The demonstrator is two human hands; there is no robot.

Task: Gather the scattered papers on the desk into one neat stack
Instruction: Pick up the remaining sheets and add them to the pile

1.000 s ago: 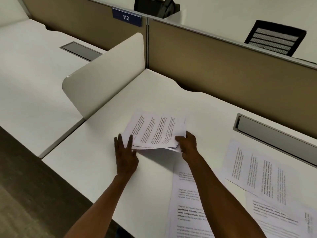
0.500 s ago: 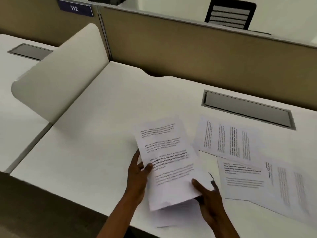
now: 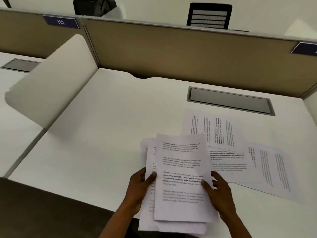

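Observation:
A loose bundle of printed white sheets is held above the desk's front edge, its sheets fanned unevenly. My left hand grips its left side with the thumb on top. My right hand grips its right side, thumb pressed on the top sheet. To the right, three more printed sheets lie overlapping on the white desk: one rotated sideways, one partly under the bundle, and one sideways at the far right.
A grey cable tray lid is set into the desk behind the papers. A tan partition wall runs along the back. A white rounded side divider stands at the left. A black chair back shows beyond.
The bundle has moved from the desk's left to the front middle and turned upright toward me. Both hands now hold it at its sides; more sheets sit under it than before.

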